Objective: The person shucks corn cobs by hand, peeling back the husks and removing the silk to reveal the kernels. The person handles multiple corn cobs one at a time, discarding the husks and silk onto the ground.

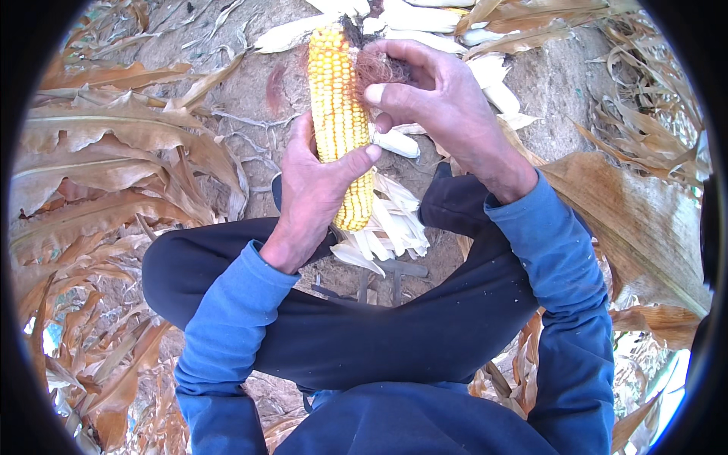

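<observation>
Ok so, using the pale husk pile (398, 227) on the ground between your crossed legs as the landmark: your ear of corn (334, 106) is up over it, leaning a bit to the far left, with its bottom end overlapping the pile from your view. It's bare yellow kernels pretty much all the way along.

Your left hand (315, 178) is up and left of the pile, wrapped around the lower half of the ear, thumb laid across the kernels on the near side and fingers tucked behind. Your right hand (451, 95) is past the pile and a bit to its right, half curled, with a reddish-brown tuft of silk (387, 70) between thumb and forefinger, right against the ear's upper side. Honestly can't tell if you're actually pinching that tuft or just touching it.

Another wisp of silk (275, 87) lies on the dirt beyond the pile, off to its left. More pale husks (428, 17) are scattered farther out past it. Brown dry leaves (106, 144) are heaped left of the pile, and one big tan leaf (629, 220) spreads well off to its right.
</observation>
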{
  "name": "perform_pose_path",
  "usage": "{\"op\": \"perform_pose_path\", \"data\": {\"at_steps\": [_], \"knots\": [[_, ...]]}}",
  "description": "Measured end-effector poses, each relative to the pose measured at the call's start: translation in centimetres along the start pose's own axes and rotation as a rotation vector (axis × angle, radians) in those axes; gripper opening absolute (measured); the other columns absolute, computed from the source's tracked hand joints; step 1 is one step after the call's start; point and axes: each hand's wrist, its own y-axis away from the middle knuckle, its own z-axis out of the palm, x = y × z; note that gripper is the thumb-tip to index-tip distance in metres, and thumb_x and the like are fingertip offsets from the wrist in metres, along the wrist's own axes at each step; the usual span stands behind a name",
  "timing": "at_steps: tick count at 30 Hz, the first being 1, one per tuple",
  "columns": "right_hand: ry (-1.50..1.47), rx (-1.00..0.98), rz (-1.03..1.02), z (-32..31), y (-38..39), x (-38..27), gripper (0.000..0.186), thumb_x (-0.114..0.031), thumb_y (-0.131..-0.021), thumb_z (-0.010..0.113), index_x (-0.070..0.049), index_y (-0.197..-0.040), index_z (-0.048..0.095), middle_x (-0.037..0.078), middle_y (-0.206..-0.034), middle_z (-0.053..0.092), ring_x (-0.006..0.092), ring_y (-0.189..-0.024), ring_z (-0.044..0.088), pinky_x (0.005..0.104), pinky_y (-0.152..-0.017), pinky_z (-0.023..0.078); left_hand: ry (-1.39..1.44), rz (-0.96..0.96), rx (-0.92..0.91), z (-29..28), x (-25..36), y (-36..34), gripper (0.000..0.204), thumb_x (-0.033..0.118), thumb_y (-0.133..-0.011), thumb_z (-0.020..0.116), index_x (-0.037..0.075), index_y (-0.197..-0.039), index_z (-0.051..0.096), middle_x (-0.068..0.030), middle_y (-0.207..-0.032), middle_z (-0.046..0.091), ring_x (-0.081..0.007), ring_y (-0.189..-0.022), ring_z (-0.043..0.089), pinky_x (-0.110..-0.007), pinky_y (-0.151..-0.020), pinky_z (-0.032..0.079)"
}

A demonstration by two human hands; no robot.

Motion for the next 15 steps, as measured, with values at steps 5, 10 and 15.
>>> {"op": "perform_pose_path", "data": {"at_steps": [5, 10, 15], "knots": [[-0.029, 0.052, 0.102, -0.20, -0.28, 0.25, 0.031, -0.015, -0.084, 0.073, 0.006, -0.102, 0.061, 0.009, -0.077, 0.065, 0.0095, -0.061, 0.061, 0.0217, -0.053, 0.050, -0.028, 0.027, -0.046, 0.25, -0.01, 0.10, 0.067, 0.016, -0.075, 0.084, -0.003, -0.126, 0.044, -0.0088, -0.110, 0.060, -0.0140, -0.097, 0.061, -0.027, -0.085, 0.052], [-0.095, 0.119, 0.108, -0.22, -0.25, 0.52, 0.024, -0.014, -0.087, 0.069, 0.006, -0.099, 0.061, 0.009, -0.075, 0.064, 0.0095, -0.059, 0.060, 0.0217, -0.052, 0.051, -0.036, -0.001, -0.114, 0.21, -0.10, 0.14, 0.070, 0.019, -0.076, 0.083, -0.003, -0.128, 0.043, -0.0091, -0.112, 0.059, -0.0138, -0.100, 0.060, -0.028, -0.088, 0.051], [0.315, 0.262, 0.028, -0.69, -0.36, 0.35, 0.018, -0.012, -0.091, 0.063, 0.004, -0.097, 0.059, 0.008, -0.075, 0.063, 0.0099, -0.064, 0.061, 0.0233, -0.055, 0.053, 0.078, -0.051, -0.158, 0.14, 0.24, 0.38, 0.063, 0.022, -0.080, 0.080, -0.002, -0.127, 0.046, -0.0080, -0.112, 0.060, -0.0132, -0.100, 0.060, -0.029, -0.089, 0.051]]}}
